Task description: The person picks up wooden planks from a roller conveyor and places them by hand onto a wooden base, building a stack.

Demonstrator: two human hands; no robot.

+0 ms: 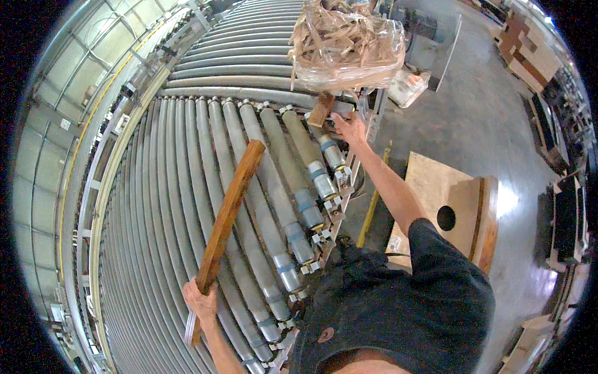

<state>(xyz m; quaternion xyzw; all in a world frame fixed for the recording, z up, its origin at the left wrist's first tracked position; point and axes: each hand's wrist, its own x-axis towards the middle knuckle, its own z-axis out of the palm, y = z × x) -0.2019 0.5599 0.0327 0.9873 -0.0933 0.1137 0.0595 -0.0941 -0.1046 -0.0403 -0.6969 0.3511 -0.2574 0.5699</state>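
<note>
At the far left, a pale panelled wall (pixel 38 168) was crossed by a yellow line (pixel 80 149). Next to it, the left edge of the roller conveyor (pixel 168 249) was marked by a pale rail (pixel 103 206). Near the conveyor's near edge, the long wooden beam (pixel 230 215) was grasped close to its lower end by the left grip (pixel 202 299), with the fingers wrapped around it. The beam was held slantwise above the rollers, its upper end pointed toward the conveyor's far edge; whether that end was rested on the rollers could not be told. Toward the right edge, the roller ends were ringed with blue bands (pixel 306 202). At the far right corner, a short wooden block (pixel 321 110) was seen, and just behind it a bundle of crumpled brown paper (pixel 349 56) was wrapped in clear film. Just beside the block, over that same corner, the right grip (pixel 350 129) was held out; whether the block was grasped or merely neared could not be told. Beyond the right edge, a yellow strip (pixel 372 206) was seen on the floor, and a wooden panel (pixel 436 187) was pierced by a round dark hole. Farther right, brown boards (pixel 528 43) were stacked.
</note>
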